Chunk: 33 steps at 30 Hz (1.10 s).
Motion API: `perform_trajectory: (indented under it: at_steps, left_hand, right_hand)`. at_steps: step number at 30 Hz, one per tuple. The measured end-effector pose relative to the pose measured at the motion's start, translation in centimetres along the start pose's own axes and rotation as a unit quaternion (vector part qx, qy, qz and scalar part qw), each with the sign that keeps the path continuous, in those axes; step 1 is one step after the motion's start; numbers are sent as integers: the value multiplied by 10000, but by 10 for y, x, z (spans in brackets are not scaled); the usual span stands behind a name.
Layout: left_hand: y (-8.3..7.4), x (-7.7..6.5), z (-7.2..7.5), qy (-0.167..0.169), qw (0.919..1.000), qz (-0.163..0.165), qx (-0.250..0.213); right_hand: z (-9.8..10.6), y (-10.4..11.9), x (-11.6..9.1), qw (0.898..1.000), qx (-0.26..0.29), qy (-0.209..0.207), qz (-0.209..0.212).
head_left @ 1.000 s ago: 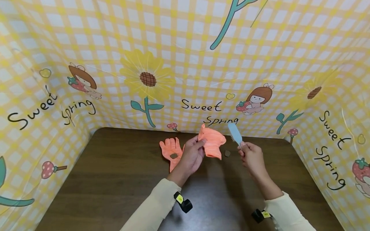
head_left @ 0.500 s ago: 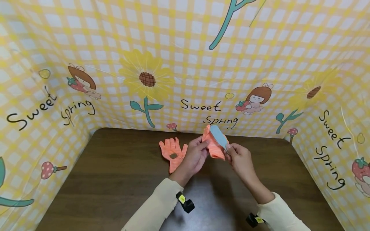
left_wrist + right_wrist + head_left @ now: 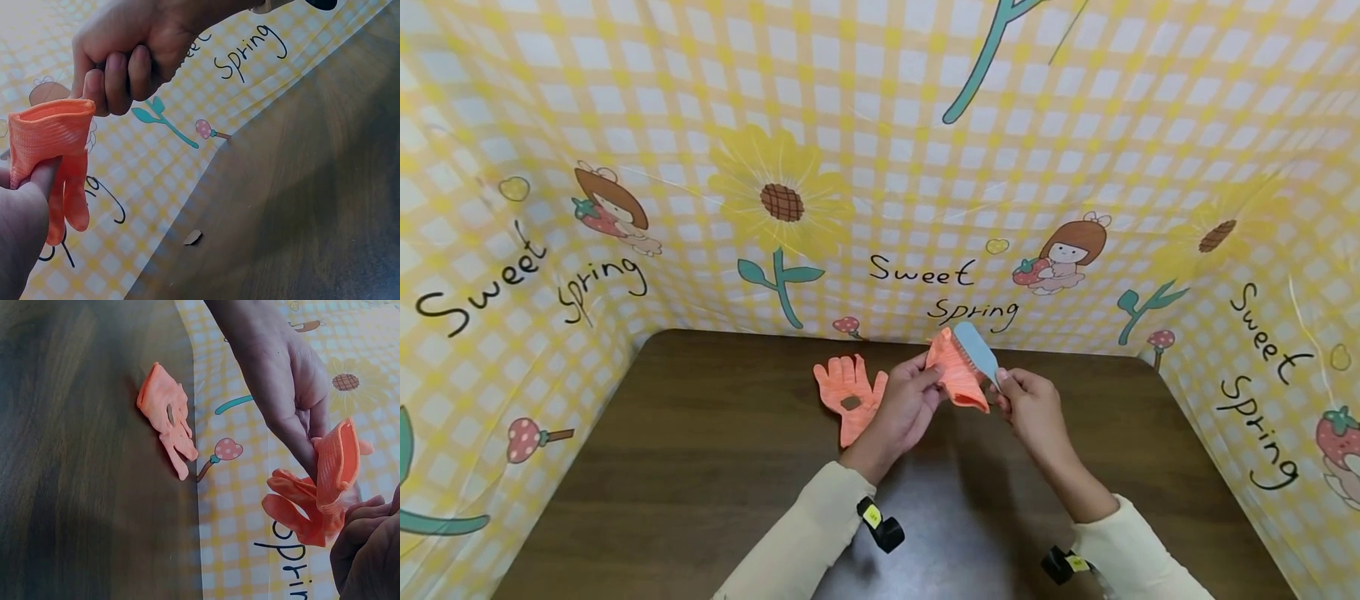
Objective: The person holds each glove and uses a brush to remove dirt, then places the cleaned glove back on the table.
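My left hand (image 3: 904, 410) holds an orange knit glove (image 3: 953, 372) up off the table, pinched between thumb and fingers. Its cuff hangs toward me, and several glove fingers dangle in the left wrist view. In my right hand (image 3: 1032, 407) is the handle of a light blue brush (image 3: 976, 345), gripped with the thumb along it. The brush's bristles lie against the glove's right side. A second orange glove (image 3: 156, 400) lies flat on the table, left of my left hand, with a small dark brown piece (image 3: 850, 403) on its palm.
Another small brown piece (image 3: 193, 237) lies on the dark wooden table (image 3: 715, 467), near its back edge. A yellow checked cloth (image 3: 895, 183) with printed flowers and lettering walls in the table at the back and sides.
My right hand has brought the brush leftward onto the held glove, then shifted slightly right, tilting it so the bristles show. My left hand has moved slightly right, turning the glove.
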<state>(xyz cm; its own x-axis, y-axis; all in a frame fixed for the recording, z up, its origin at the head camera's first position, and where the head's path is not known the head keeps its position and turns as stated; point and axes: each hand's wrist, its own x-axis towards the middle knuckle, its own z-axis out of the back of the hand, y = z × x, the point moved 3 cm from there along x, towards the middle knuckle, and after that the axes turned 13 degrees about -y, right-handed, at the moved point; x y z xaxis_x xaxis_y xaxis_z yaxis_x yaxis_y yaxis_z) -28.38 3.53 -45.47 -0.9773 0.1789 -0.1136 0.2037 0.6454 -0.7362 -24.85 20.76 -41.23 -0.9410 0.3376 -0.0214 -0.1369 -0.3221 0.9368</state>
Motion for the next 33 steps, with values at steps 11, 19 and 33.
perform_trajectory:
  at_steps: [11, 19, 33]
  left_hand:
    - [0, 3, -1, -41, 10000, 1, 29]
    - [1, 3, 1, -60, 9999, -8, 104]
    - [2, 3, 3, -94, 9998, 89, 151]
  right_hand:
    - [2, 1, 3, 10000, -11, -73, -16]
    - [3, -4, 6, 9999, -16, -41, -126]
    - [5, -8, 9, 9997, 67, -20, -248]
